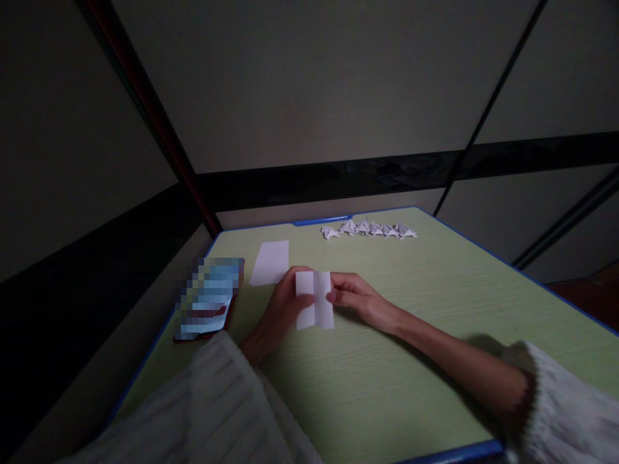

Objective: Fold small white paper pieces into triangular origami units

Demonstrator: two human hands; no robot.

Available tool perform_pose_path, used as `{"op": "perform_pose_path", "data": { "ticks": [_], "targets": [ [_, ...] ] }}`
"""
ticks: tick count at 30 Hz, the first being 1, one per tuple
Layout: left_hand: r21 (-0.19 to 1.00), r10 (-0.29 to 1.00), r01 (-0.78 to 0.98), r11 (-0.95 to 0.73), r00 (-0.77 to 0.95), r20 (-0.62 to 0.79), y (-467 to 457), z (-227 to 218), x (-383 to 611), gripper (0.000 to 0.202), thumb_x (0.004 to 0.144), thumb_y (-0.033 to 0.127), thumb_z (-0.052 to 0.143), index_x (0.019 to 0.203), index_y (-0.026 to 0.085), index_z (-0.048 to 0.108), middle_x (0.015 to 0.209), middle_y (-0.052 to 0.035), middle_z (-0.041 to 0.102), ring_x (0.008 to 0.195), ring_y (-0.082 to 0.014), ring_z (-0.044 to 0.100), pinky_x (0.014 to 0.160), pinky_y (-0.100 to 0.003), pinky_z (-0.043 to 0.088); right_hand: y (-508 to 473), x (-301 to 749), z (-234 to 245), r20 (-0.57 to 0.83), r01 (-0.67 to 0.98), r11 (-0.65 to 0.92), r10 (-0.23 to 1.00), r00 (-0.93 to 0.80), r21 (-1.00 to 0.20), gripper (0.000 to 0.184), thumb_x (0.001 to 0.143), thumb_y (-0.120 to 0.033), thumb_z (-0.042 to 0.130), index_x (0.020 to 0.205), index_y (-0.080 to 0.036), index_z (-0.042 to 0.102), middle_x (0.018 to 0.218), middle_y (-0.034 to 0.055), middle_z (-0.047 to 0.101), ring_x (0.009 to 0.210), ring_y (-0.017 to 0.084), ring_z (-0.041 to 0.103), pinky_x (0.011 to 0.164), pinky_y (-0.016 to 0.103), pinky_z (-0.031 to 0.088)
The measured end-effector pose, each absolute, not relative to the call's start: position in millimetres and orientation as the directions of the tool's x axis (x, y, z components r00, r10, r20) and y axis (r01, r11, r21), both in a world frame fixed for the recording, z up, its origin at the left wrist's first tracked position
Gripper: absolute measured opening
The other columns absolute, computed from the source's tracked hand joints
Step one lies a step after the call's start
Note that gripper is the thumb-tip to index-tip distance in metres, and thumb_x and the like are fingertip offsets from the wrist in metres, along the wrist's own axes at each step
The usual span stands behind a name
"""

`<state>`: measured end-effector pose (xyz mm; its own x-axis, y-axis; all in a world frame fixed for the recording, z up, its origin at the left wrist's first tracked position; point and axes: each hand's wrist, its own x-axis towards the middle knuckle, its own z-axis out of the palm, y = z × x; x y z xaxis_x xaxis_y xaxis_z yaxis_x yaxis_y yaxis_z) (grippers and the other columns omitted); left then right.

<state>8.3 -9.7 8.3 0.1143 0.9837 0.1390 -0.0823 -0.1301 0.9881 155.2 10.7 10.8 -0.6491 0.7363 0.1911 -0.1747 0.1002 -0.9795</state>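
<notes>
A small white sheet of paper (323, 312) with a crease down its middle is held up over the table. My left hand (285, 303) grips its left side, thumb lying on the front and fingers hidden behind. On the opposite edge, my right hand (355, 296) pinches the paper between thumb and fingers. Just beyond my left hand, a flat white sheet (271, 261) lies on the table.
The light green table (411, 374) has a blue rim. Several folded white paper figures (362, 228) stand in a row along its far side. A phone or tablet (210, 299) with a lit, blurred screen lies at the left edge. Panelled doors (309, 96) rise behind.
</notes>
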Motion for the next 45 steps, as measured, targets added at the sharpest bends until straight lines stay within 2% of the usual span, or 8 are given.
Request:
{"op": "perform_pose_path", "data": {
  "ticks": [5, 16, 24, 28, 33, 37, 41, 45],
  "targets": [
    [1.0, 0.997, 0.001, -0.005, 0.073, 0.005, -6.0, 8.3, 8.4, 0.017, 0.06, 0.024, 0.055, 0.069, 0.011, 0.057, 0.055, 0.0018, 0.053, 0.051, -0.0099, 0.044, 0.049, -0.022, 0.034, 15.6, 157.7, 10.2, 0.201, -0.091, 0.18, 0.822, -0.533, -0.979, 0.017, 0.068, -0.023, 0.046, 0.056, -0.015, 0.039, 0.054, -0.0044, 0.038, 0.051, 0.007, 0.035, 0.05, 0.021, 0.027],
    [0.987, 0.998, 0.159, -0.026, -0.06, 0.035, -7.1, 14.8, 8.5, 0.019, 0.058, 0.028, 0.059, 0.054, 0.01, 0.058, 0.046, 0.003, 0.051, 0.045, -0.0082, 0.04, 0.045, -0.02, 0.029, 22.1, 157.8, 5.0, 0.157, 0.213, 0.25, 0.914, -0.374, -0.944, 0.019, 0.074, -0.027, 0.042, 0.059, -0.016, 0.038, 0.049, -0.0057, 0.035, 0.045, 0.006, 0.031, 0.043, 0.02, 0.023],
    [0.999, 0.992, 0.005, 0.034, -0.12, -0.033, -0.4, 2.7, -0.2, 0.02, 0.057, 0.029, 0.06, 0.062, 0.009, 0.061, 0.05, 0.0015, 0.054, 0.047, -0.0101, 0.045, 0.048, -0.022, 0.034, 28.4, 161.9, 3.3, 0.309, -0.147, 0.272, 0.816, -0.489, -0.951, 0.011, 0.074, -0.02, 0.045, 0.083, -0.014, 0.045, 0.061, -0.0022, 0.049, 0.054, 0.008, 0.046, 0.052, 0.023, 0.036],
    [0.996, 0.995, -0.07, 0.049, -0.08, -0.055, 0.7, 0.0, -0.1, 0.021, 0.057, 0.027, 0.061, 0.066, 0.009, 0.061, 0.054, -0.0005, 0.058, 0.049, -0.0115, 0.048, 0.052, -0.025, 0.037, 30.0, 166.7, 2.0, 0.259, -0.051, 0.278, 0.791, -0.555, -0.959, 0.016, 0.066, -0.013, 0.052, 0.081, -0.011, 0.056, 0.058, -0.0025, 0.049, 0.05, 0.006, 0.042, 0.048, 0.02, 0.031],
    [0.998, 0.999, 0.053, 0.021, -0.045, -0.019, -4.1, 7.8, 2.7, 0.019, 0.056, 0.025, 0.062, 0.065, 0.009, 0.06, 0.055, -0.0002, 0.057, 0.051, -0.0116, 0.048, 0.049, -0.023, 0.036, 24.0, 169.2, 9.2, 0.25, -0.048, 0.262, 0.826, -0.506, -0.964, 0.019, 0.066, -0.014, 0.048, 0.082, -0.011, 0.06, 0.066, 0.0004, 0.054, 0.058, 0.008, 0.044, 0.052, 0.022, 0.032],
    [0.983, 0.998, 0.181, -0.009, 0.063, -0.002, -7.3, 13.5, 4.2, 0.018, 0.054, 0.022, 0.062, 0.067, 0.009, 0.062, 0.056, 0.0007, 0.058, 0.051, -0.0116, 0.048, 0.048, -0.022, 0.036, 20.8, 164.3, 11.5, 0.208, -0.021, 0.224, 0.862, -0.463, -0.974, 0.021, 0.063, -0.016, 0.055, 0.083, -0.012, 0.059, 0.074, 0.0023, 0.056, 0.06, 0.009, 0.047, 0.054, 0.023, 0.036],
    [0.983, 0.999, 0.179, -0.049, 0.011, 0.048, -7.4, 14.0, 5.8, 0.016, 0.055, 0.02, 0.06, 0.069, 0.011, 0.061, 0.057, 0.0019, 0.058, 0.053, -0.0112, 0.049, 0.048, -0.021, 0.038, 21.5, 157.0, 7.5, 0.205, -0.089, 0.185, 0.899, -0.386, -0.979, 0.033, 0.058, -0.012, 0.06, 0.09, -0.014, 0.054, 0.063, -0.0022, 0.055, 0.052, 0.007, 0.047, 0.049, 0.021, 0.036],
    [0.982, 0.996, 0.184, -0.05, -0.068, 0.064, -8.4, 15.0, 7.9, 0.008, 0.057, 0.019, 0.06, 0.059, 0.011, 0.059, 0.051, 0.0026, 0.055, 0.048, -0.0108, 0.049, 0.045, -0.021, 0.038, 22.1, 153.9, 5.0, 0.031, -0.085, -0.001, 0.926, -0.376, -0.996, 0.018, 0.053, -0.019, 0.066, 0.064, -0.01, 0.054, 0.044, -0.0041, 0.051, 0.038, 0.005, 0.042, 0.04, 0.018, 0.031]
  ]
}}
